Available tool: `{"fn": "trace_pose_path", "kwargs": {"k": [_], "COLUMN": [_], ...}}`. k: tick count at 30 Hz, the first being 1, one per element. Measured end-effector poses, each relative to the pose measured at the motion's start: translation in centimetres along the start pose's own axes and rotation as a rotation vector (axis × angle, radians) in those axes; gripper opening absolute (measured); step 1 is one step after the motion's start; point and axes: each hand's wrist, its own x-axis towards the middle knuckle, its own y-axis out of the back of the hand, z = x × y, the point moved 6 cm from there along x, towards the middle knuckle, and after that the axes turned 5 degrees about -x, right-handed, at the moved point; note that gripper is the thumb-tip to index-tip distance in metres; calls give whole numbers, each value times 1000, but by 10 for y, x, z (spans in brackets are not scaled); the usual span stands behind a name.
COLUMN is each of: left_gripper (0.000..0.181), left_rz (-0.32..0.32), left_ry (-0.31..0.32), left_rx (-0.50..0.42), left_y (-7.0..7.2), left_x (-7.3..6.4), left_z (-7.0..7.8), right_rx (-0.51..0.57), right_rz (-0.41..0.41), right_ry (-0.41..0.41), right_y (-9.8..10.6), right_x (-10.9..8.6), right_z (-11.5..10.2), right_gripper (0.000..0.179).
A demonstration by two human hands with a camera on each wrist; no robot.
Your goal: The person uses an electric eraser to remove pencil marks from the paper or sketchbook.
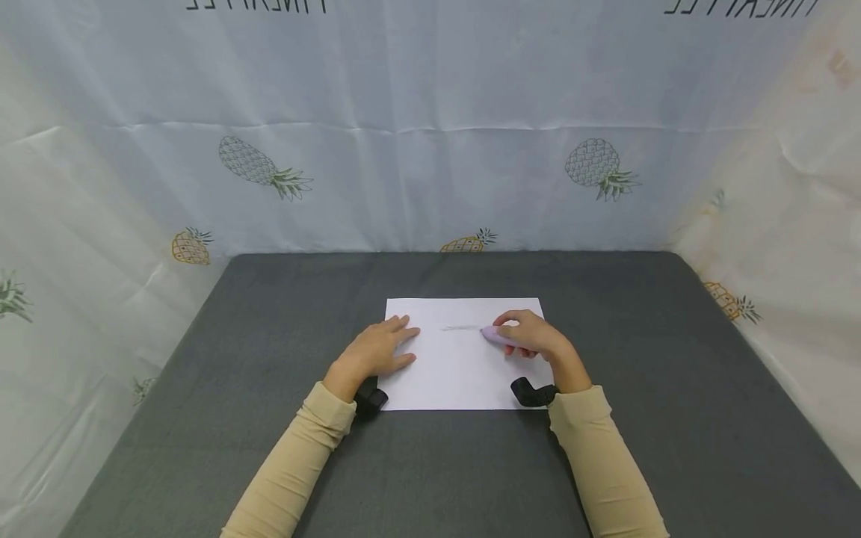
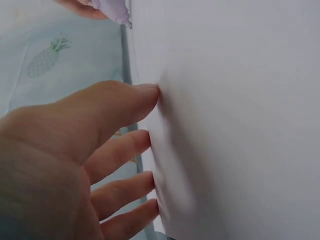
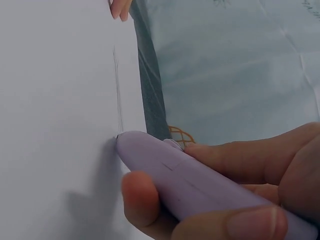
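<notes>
Here, a right hand is gripping a purple tool against white paper (a left hand, fingers apart, is resting there).

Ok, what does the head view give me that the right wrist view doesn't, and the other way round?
Only the head view shows the sleeves, the black pieces at the wrists and the near edge of the paper.

Only the right wrist view shows the small ridged bump on the purple tool.

Both show the right hand holding that tool, its tip at the end of the thin lines, plus the left hand (just some fingers in the wrist view), the grey table and the curtain.
</notes>
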Motion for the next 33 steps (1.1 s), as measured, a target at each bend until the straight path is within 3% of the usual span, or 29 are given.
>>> {"fn": "trace_pose_path", "kwargs": {"k": [9, 18, 27, 33], "left_gripper": [55, 56, 56, 55], "left_rz": [-67, -103, -93, -86], "left_ry": [50, 57, 59, 56], "left_rx": [-51, -92, -105, -91], "left_y": [-1, -3, -5, -5], "left_x": [0, 1, 2, 2], "left_z": [2, 0, -2, -2], "right_rx": [2, 11, -18, 4], "right_rz": [8, 20, 6, 28], "right_ry": [1, 5, -15, 13], "right_y": [-2, -2, 0, -3], "right_x": [2, 1, -1, 0], "right_z": [-1, -5, -3, -6], "right_gripper": [35, 35, 34, 34]}}
